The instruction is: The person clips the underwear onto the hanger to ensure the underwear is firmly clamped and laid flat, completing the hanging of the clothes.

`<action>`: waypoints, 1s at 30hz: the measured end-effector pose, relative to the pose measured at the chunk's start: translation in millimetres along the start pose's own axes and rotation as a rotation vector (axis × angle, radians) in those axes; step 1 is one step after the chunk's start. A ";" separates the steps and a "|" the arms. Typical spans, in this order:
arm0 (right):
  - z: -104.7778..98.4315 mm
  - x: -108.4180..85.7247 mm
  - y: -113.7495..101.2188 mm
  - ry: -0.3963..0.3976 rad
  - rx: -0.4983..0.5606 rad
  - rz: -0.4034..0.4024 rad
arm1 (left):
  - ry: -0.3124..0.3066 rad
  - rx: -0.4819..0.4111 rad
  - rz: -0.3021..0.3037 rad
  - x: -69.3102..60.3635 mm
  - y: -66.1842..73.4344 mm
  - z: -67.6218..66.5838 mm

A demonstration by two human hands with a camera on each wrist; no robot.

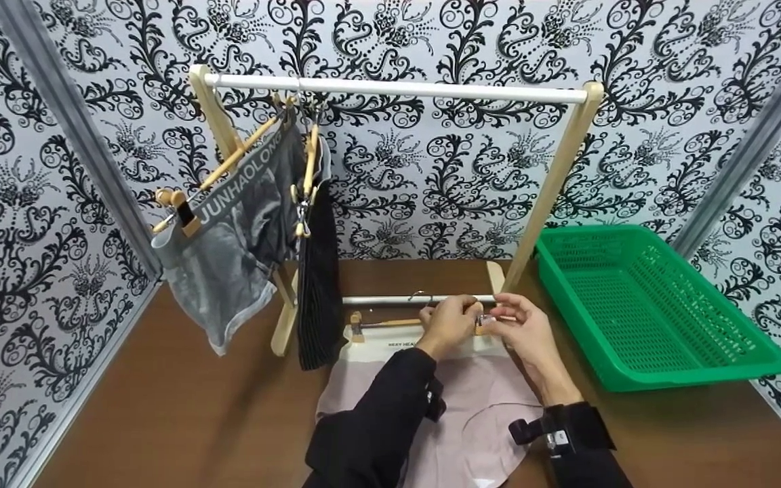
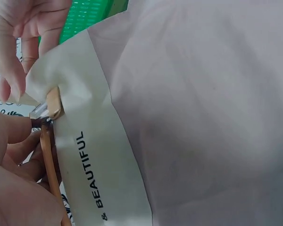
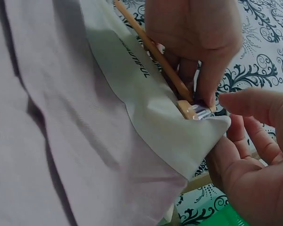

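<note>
A pale pink pair of underpants (image 1: 465, 400) with a cream waistband (image 2: 101, 165) lies over the table, its waistband in a clip of a wooden trouser hanger (image 1: 390, 323). My left hand (image 1: 450, 322) pinches the right-end clip (image 3: 187, 109) of the hanger, fingers curled round the bar. Beside it, my right hand (image 1: 526, 332) is at the waistband's corner, thumb and fingers spread apart near the clip; whether the fingers behind the cloth touch it is partly hidden. The hanger's other clip (image 1: 356, 327) sits on the waistband's left end.
A wooden rack with a white rail (image 1: 390, 86) stands behind. On its left side hang grey underpants (image 1: 217, 281) and a black striped garment (image 1: 319, 285) on clip hangers. A green plastic basket (image 1: 607, 359) stands at the right of the brown table (image 1: 160, 420).
</note>
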State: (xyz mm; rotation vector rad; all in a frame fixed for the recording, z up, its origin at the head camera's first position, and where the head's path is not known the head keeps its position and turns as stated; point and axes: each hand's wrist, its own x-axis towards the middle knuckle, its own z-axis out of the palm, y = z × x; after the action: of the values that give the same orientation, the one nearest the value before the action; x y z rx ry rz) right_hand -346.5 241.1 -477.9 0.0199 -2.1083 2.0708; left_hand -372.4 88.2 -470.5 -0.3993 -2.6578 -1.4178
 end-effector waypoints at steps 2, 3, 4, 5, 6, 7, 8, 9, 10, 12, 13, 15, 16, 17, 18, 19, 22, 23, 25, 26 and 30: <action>1.5 -0.3 0.8 -0.001 -0.005 -0.008 | -0.005 0.001 -0.007 -0.2 -0.3 0.3; 2.0 -0.3 1.3 0.000 -0.012 -0.014 | -0.007 0.003 -0.010 -0.3 -0.3 0.2; 2.5 -0.3 1.5 0.001 -0.024 -0.020 | -0.009 0.004 -0.012 -0.2 -0.3 0.2; 2.7 -0.2 1.6 0.002 -0.034 -0.023 | -0.011 0.006 -0.013 -0.1 -0.1 0.2; 2.5 -0.1 2.0 0.001 -0.041 -0.027 | -0.012 0.009 -0.015 -0.1 0.3 0.0; 2.3 -0.1 1.8 0.001 -0.046 -0.029 | -0.013 0.014 -0.016 0.0 0.8 0.1; 1.6 0.1 1.7 0.001 -0.052 -0.026 | -0.015 0.015 -0.017 0.0 1.2 0.0; 0.8 0.4 1.8 0.000 -0.057 -0.026 | -0.018 0.013 -0.017 0.1 1.6 0.1; 0.1 0.7 2.0 0.000 -0.061 -0.026 | -0.022 0.013 -0.014 0.1 1.7 0.4; -1.4 0.5 1.7 -0.004 -0.070 -0.022 | -0.034 0.023 -0.011 0.2 1.7 0.8; -1.9 -0.1 1.1 -0.004 -0.074 -0.023 | -0.044 0.026 -0.012 0.0 1.9 0.5; -2.5 -0.9 1.2 -0.008 -0.081 -0.024 | -0.066 0.033 -0.019 -0.8 2.3 -0.5; -2.5 -1.5 0.8 -0.010 -0.087 -0.025 | -0.077 0.041 -0.022 -1.3 2.7 -1.2; -2.5 -2.2 0.0 -0.013 -0.091 -0.025 | -0.085 0.048 -0.028 -1.8 3.2 -2.1; -2.5 -2.7 -0.5 -0.014 -0.099 -0.027 | -0.090 0.057 -0.032 -2.2 3.6 -2.7; -2.6 -3.0 -0.9 -0.016 -0.105 -0.028 | -0.092 0.061 -0.036 -2.8 3.8 -3.2; -3.2 -3.3 -1.7 -0.017 -0.129 -0.019 | -0.092 0.076 -0.035 -3.2 2.9 -2.9; -3.6 -3.3 -2.0 -0.017 -0.137 -0.014 | -0.089 0.080 -0.035 -3.3 2.6 -2.9; -4.3 -3.0 -2.2 -0.018 -0.147 -0.004 | -0.083 0.086 -0.037 -3.4 2.1 -2.7; -4.7 -2.8 -2.3 -0.019 -0.151 0.002 | -0.077 0.085 -0.039 -3.3 2.1 -2.7; -5.4 -2.1 -3.1 -0.027 -0.156 0.015 | -0.047 0.094 -0.042 -2.5 2.6 -2.5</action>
State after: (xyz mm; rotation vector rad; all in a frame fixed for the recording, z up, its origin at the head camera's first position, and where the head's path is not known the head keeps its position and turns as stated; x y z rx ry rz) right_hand -343.4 246.0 -475.1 0.0108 -2.2866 1.9176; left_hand -369.3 87.1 -467.6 -0.3741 -2.7737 -1.3037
